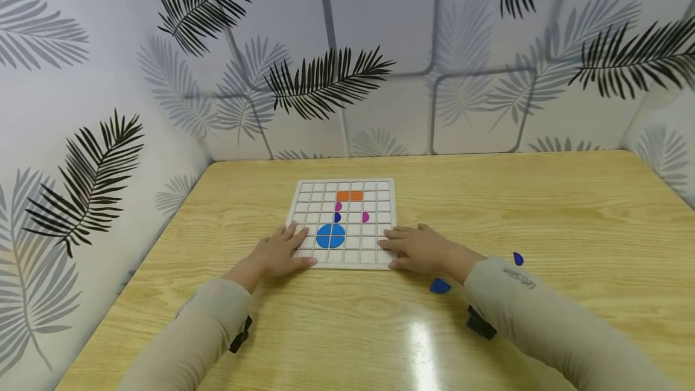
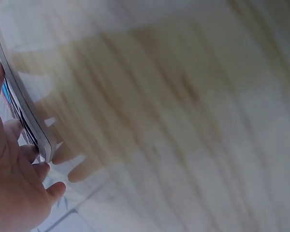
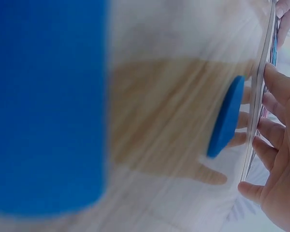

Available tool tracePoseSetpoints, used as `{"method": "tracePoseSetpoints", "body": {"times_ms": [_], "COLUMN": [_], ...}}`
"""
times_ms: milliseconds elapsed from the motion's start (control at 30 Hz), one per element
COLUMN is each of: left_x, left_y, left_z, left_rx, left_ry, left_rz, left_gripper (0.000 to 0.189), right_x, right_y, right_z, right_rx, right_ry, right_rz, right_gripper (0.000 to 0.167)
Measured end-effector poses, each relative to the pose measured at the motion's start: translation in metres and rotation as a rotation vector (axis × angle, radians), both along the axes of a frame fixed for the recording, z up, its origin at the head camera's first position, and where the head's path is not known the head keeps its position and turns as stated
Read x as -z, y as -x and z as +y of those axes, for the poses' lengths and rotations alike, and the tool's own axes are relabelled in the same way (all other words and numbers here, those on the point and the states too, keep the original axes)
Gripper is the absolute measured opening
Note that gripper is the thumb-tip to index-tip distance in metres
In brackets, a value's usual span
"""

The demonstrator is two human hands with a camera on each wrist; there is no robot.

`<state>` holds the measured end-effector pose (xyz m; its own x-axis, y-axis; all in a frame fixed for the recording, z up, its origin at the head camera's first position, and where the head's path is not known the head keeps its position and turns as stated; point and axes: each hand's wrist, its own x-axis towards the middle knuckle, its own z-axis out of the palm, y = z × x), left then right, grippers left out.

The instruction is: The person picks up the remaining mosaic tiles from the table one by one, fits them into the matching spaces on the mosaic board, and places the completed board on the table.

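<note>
A white grid board (image 1: 353, 256) lies flat on the table. My left hand (image 1: 279, 251) rests on its left edge, with fingers spread and the thumb by the near left corner. On the opposite edge lies my right hand (image 1: 418, 250), fingers extended over the rim. The left wrist view shows the left hand's fingers (image 2: 14, 130) against the board's side. On the grid are orange squares (image 1: 350, 196) side by side, a blue circle (image 1: 330, 236) made of quarter pieces, a dark blue half-round piece (image 1: 337, 218) and two magenta half-round pieces (image 1: 365, 217). Neither hand grips a piece.
Near my right forearm lie a loose blue piece (image 1: 440, 286) and a smaller dark blue teardrop-like piece (image 1: 518, 259). A large blurred blue shape (image 3: 43, 106) fills the left of the right wrist view. The wooden table (image 1: 347, 330) meets a leaf-patterned wall (image 1: 391, 113).
</note>
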<state>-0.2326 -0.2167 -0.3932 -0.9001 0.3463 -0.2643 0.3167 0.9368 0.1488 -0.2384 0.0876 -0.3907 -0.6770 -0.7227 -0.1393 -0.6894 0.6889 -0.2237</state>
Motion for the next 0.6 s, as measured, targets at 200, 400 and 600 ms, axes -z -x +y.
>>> {"method": "tracePoseSetpoints", "body": {"times_ms": [200,400,600], "left_x": [0.000,-0.003,-0.004], "left_y": [-0.003,-0.002,-0.004], "left_z": [0.009,0.017,0.022], "left_rx": [0.010,0.041,0.049], "left_ry": [-0.016,-0.021,-0.020], "left_rz": [0.002,-0.023,-0.073], "left_gripper": [0.075,0.075,0.076], "right_x": [0.002,0.002,0.003], "right_y": [-0.003,-0.005,-0.011], "right_z": [0.013,0.029,0.037], "right_rx": [0.009,0.024,0.024], "right_ry": [0.008,0.037,0.052], "right_rz": [-0.005,-0.019,-0.040], "right_gripper": [0.051,0.050,0.050]}}
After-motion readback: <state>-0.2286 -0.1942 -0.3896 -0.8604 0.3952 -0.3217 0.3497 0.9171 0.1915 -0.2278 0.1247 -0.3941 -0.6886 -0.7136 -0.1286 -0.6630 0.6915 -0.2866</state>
